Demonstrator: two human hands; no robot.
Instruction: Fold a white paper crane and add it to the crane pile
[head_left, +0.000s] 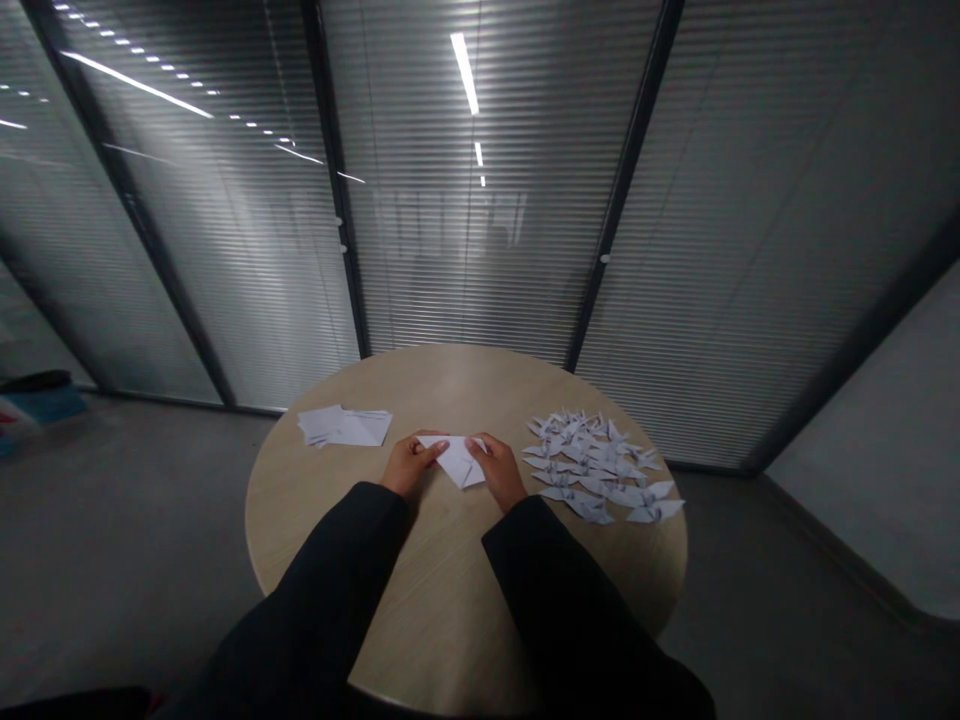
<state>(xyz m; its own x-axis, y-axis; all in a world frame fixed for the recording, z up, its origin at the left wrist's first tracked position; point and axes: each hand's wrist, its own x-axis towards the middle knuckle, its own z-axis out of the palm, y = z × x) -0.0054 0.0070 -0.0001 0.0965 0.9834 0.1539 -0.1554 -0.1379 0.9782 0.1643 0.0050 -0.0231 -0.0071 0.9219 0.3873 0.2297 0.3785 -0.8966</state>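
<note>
Head view: near the middle of a round, pale wood-grain table (442, 385), the left hand (410, 465) and the right hand (497, 470) both rest on a folded sheet of white paper (457, 462). The sheet lies on the tabletop between them, folded into a pointed shape with overlapping flaps, its lower tip toward the person. The left fingers (431, 451) stretch across its left end, while the right fingertips (474, 445) meet its upper right edge. Both hands are only slightly curled, not closed. Whether either thumb pinches from beneath cannot be told from this angle, so the paper may be pressed or lightly held.

The paper looks light and thin, likely to slide on the smooth tabletop and to crumple if squeezed. Its folded layers should be a little stiffer than a single sheet. It seems best taken with the fingertips along a folded edge, not by a loose point.

Black sleeves (330, 570) cover both forearms. Left of the hands lies a loose pile of white paper pieces (345, 427). Right of them, a crowd of small origami cranes (600, 465) sits close by, their thin wings looking easily bent.
</note>
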